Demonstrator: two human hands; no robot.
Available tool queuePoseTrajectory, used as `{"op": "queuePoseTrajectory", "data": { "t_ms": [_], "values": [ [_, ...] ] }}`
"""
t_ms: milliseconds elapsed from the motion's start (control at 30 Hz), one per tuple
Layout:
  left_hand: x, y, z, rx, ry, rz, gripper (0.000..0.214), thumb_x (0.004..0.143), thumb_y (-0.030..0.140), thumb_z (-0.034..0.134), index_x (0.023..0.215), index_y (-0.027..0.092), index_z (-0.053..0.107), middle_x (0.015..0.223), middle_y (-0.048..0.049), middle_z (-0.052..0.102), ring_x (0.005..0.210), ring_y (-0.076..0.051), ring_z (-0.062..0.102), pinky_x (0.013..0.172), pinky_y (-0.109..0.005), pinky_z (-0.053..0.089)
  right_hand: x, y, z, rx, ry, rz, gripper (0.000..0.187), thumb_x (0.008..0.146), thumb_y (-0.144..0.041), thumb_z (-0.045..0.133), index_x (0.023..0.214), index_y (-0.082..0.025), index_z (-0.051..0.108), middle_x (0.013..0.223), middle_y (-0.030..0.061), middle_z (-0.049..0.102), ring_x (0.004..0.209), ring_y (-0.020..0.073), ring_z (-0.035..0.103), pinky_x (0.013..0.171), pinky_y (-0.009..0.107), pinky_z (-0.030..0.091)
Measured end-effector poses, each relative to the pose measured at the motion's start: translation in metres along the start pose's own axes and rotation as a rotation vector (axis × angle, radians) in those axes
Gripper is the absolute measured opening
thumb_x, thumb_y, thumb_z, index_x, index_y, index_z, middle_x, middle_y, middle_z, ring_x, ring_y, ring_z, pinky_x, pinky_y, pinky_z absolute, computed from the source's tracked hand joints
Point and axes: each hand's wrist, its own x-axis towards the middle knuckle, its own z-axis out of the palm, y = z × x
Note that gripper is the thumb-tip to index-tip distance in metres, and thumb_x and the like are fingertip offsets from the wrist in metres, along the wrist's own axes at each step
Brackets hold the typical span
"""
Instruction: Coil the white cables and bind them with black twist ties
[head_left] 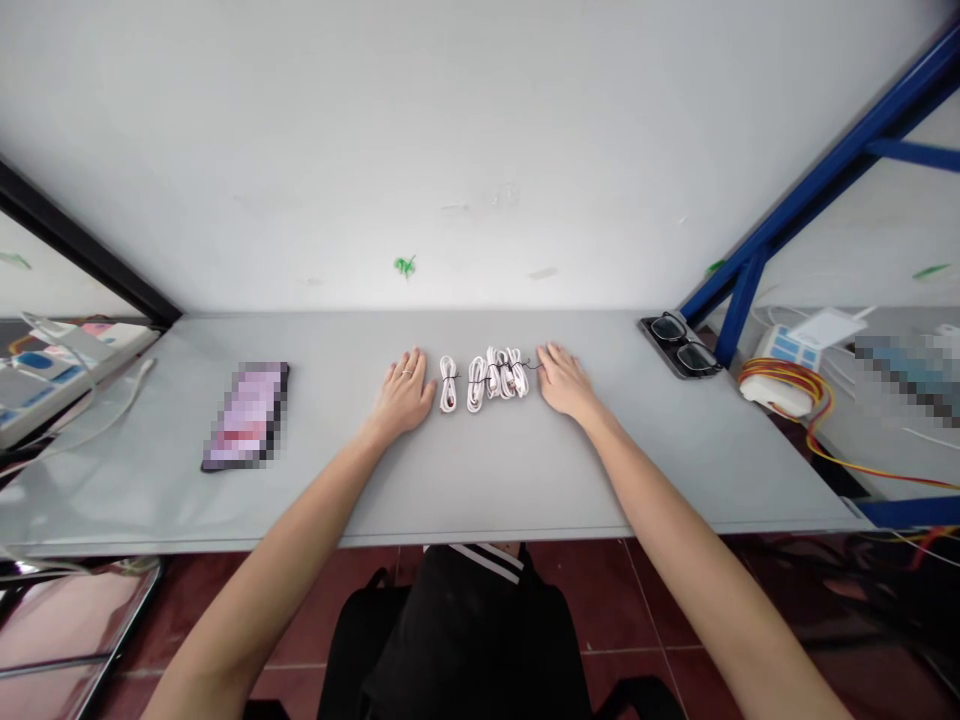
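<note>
Several white cables, each coiled into a bundle and bound with a dark twist tie, lie in a row on the grey table (465, 470). At the row's left end a coiled cable (448, 385) sits a little apart, just right of my left hand (405, 393). That hand rests flat on the tabletop, fingers extended, a ring on one finger. Closer together at the right are the other cable bundles (506, 373). My right hand (562, 380) lies flat beside them, and a dark tie end reaches toward its fingers. Neither hand holds anything.
A phone-like device (247, 415), its screen pixelated, lies on the left. Eyeglasses (686, 343) rest on a dark flat object at the back right. A blue metal frame (780, 230) borders the right side, with a power strip (780, 385) and red-yellow wires beyond. A white wall (480, 150) closes the back.
</note>
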Motion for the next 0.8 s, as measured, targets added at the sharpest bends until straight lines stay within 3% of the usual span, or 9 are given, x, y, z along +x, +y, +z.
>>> {"op": "queuePoseTrajectory", "data": {
  "t_ms": [167,800],
  "values": [
    [0.0004,0.0010,-0.0002,0.012,-0.019,-0.001,0.063,0.099,0.037,0.022,0.153,0.005,0.026,0.161,-0.0154,0.021,0.149,-0.029,0.022,0.122,-0.047,0.018,-0.0041,0.0007,0.0014,-0.021,-0.038,0.007,0.062,0.098,-0.033,0.021,0.153,-0.005,0.027,0.161,0.0137,0.022,0.150,0.0275,0.021,0.122,0.046,0.019],
    [-0.0007,0.0065,-0.0060,-0.007,-0.033,-0.026,0.063,0.098,0.035,0.024,0.153,0.004,0.027,0.161,-0.0151,0.022,0.149,-0.029,0.023,0.121,-0.046,0.020,-0.0053,-0.0005,-0.0001,-0.017,-0.071,0.003,0.066,0.097,-0.037,0.019,0.153,-0.001,0.024,0.162,0.0159,0.018,0.151,0.0271,0.017,0.124,0.043,0.016]
  ]
}}
